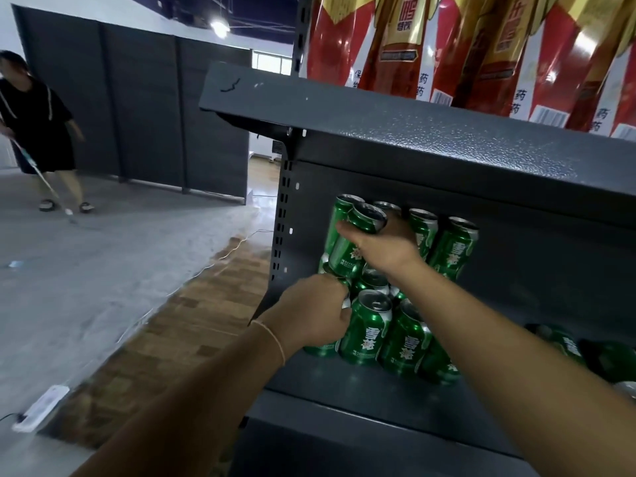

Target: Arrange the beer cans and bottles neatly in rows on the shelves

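Several green beer cans stand in two stacked layers at the left end of a dark grey shelf (351, 390). My right hand (385, 246) grips a tilted green can (351, 246) by its upper part, lifted beside the upper-layer cans (451, 249). My left hand (309, 315) holds a lower green can (321, 349) at the shelf's front left corner; its fingers hide most of it. Two more lower cans (366, 328) stand just right of that hand. Other green cans (564, 342) lie further right on the shelf.
The grey shelf board above (447, 146) overhangs the cans and carries red and gold packages (481, 46). The perforated upright (284, 215) bounds the shelf's left end. A person with a mop (38, 132) stands far left on the floor. A white power strip (41, 407) lies on the floor.
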### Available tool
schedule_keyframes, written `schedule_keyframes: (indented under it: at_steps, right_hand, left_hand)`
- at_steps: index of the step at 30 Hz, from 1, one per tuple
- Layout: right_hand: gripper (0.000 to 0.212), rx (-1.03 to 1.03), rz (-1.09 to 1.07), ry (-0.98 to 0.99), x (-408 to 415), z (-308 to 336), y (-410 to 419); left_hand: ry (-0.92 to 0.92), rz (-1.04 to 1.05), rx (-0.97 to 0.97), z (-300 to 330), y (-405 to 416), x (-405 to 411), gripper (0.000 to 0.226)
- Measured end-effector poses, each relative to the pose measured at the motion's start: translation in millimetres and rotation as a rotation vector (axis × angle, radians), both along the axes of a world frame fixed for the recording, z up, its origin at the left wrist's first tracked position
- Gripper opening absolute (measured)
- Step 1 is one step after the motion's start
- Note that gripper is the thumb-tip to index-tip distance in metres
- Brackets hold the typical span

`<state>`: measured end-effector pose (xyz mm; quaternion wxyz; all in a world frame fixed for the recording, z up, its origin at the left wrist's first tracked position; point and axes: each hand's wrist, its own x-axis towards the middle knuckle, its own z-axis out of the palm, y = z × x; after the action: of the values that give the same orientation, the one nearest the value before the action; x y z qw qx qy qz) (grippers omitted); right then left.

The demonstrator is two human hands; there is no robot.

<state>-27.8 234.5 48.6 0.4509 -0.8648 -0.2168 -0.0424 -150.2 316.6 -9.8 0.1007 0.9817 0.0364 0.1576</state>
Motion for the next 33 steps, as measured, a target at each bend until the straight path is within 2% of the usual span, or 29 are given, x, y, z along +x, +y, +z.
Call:
schedule_keyframes:
  at_steps: [11, 15, 26, 30, 33]
  right_hand:
    - [0.087, 0.02, -0.021, -0.05, 6, -5, 15]
    - [0.067, 0.013, -0.014, -0.082, 4, -6, 20]
    - [0.084, -0.029, -0.019, -0.107, 4, -8, 26]
    - [0.104, -0.073, -0.017, -0.088, 3, -7, 25]
    - [0.092, -0.042, 0.016, -0.061, 3, -5, 21]
  left_hand:
    - [-0.094, -0.036, 0.057, -9, 3, 7, 0.022]
    - [-0.085, -0.036, 0.041, -9, 7, 11, 0.029]
    - [-0.131, -0.059, 0.061, -12, 7, 9, 0.017]
    - [-0.133, -0.062, 0.045, -13, 8, 8, 0.018]
    - [-0.142, -0.065, 0.04, -14, 9, 8, 0.019]
